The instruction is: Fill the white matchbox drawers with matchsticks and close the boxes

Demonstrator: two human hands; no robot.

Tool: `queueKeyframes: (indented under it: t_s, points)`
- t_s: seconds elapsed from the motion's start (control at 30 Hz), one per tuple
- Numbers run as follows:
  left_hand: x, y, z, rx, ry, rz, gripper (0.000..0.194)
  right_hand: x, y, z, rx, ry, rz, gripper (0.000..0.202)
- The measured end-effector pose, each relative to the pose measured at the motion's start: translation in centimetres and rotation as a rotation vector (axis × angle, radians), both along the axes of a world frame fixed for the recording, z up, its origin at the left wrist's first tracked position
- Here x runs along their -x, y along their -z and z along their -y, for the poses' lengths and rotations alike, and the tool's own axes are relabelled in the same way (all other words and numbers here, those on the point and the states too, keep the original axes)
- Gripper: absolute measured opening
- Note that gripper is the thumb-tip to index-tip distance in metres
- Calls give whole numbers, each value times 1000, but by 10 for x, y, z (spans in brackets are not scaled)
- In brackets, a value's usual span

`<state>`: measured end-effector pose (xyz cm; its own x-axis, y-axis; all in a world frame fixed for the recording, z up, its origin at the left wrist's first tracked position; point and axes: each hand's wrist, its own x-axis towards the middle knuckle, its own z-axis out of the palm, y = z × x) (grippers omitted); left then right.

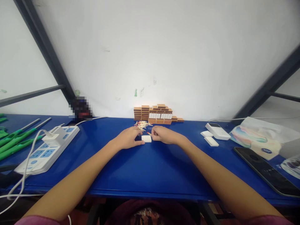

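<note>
Both hands (127, 137) curved, right (161, 135) pinching match (149, 133).

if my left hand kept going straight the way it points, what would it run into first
Most likely the small white box, right at the left hand's fingertips; depth is unclear, so it may be touching already.

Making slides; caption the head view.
Right hand holding at least one match, left hand opposite, white tray between, matchboxes stacked behind.
</note>
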<state>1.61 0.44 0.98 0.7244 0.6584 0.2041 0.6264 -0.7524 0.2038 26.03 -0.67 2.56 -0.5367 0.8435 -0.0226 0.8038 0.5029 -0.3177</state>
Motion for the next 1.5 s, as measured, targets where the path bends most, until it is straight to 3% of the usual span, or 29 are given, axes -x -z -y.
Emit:
queueKeyframes:
  t_s: [0.13,0.33,0.67,0.83,1.1,1.27,1.5]
  points:
    - [0,1,-2,8,23,34,18,11,-2,10,-100,-30,19,2]
    - [-2,-1,1,-1,36,53,21,25,-8,21,-157,-44,196,2]
    - [-2,-2,0,-31,69,45,21,27,3,19,-263,-110,324,12]
    - [0,0,-1,-18,39,30,23,22,4,14,-260,-109,205,13]
    - [2,0,-1,-3,-2,2,30,9,15,-1,-156,-103,-165,19]
    - [0,-5,3,3,-2,-22,28,5,28,-16,-199,92,-357,24]
    - [-4,-11,12,-3,1,-71,30,29,38,-43,-204,245,-367,25]
